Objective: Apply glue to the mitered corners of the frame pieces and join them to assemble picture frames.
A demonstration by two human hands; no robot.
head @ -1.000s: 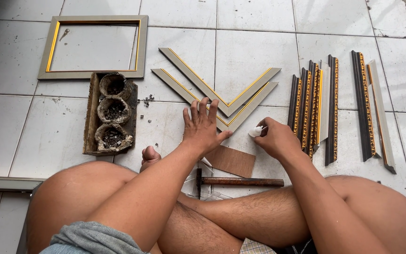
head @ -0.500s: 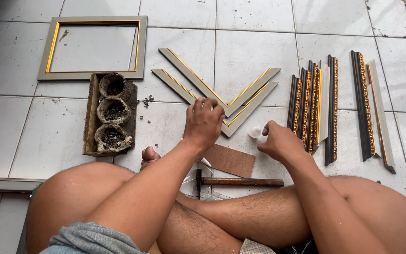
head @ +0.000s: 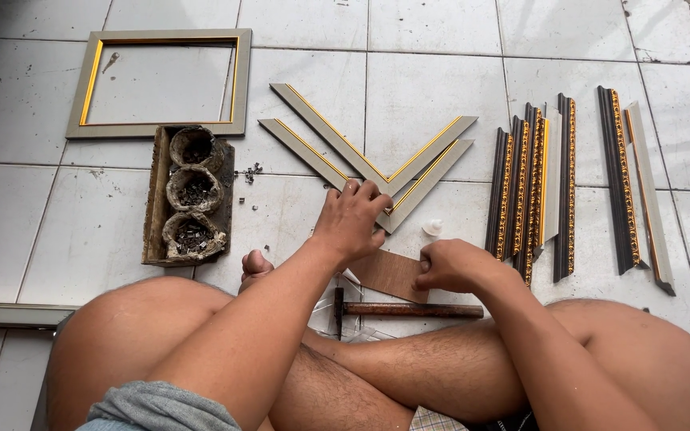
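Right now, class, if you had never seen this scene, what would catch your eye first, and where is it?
First, the two V-shaped frame corners, grey with gold inner edges, on the white tiles at the centre, with the left hand pressing on the nearer one's joint. The right hand rests beside a brown board, just above a hammer. A finished frame lies top left, and dark gold-patterned moulding strips lie at the right.

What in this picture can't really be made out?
Head view:
- The V-shaped frame pieces' joint: under the left hand.
- What the right hand pinches: inside the fist.
- The hammer head: behind the forearm.
- The three bowls' contents: too small.
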